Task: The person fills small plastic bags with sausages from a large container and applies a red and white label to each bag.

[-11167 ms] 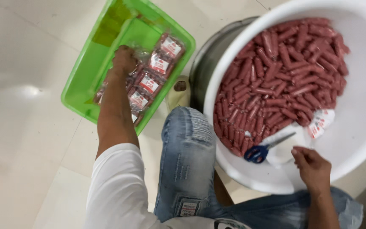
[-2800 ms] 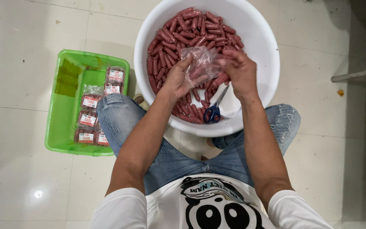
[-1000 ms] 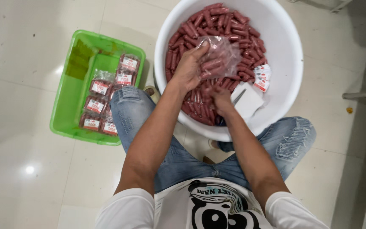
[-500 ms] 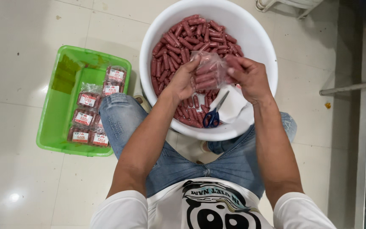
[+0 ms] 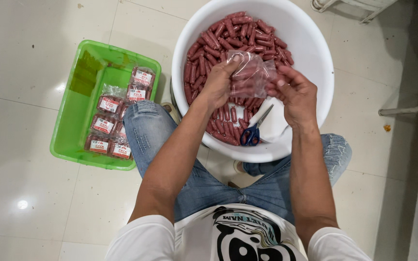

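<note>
Clear plastic bag (image 5: 252, 75): thin, glossy, crinkled film. White basin (image 5: 310, 58): smooth plastic, slight sheen. Sausages (image 5: 228, 34): red, glossy casings. Green crate (image 5: 73, 121): glossy moulded plastic. Scissors (image 5: 255, 130): bright metal blades, blue plastic handles. Floor tiles (image 5: 25, 58): polished, reflective. Jeans (image 5: 146, 130): matt, frayed denim.

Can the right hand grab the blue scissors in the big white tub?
Probably not right away: the right hand is just above the scissors with nothing between them, but it is busy holding the clear bag together with the left hand.
</note>
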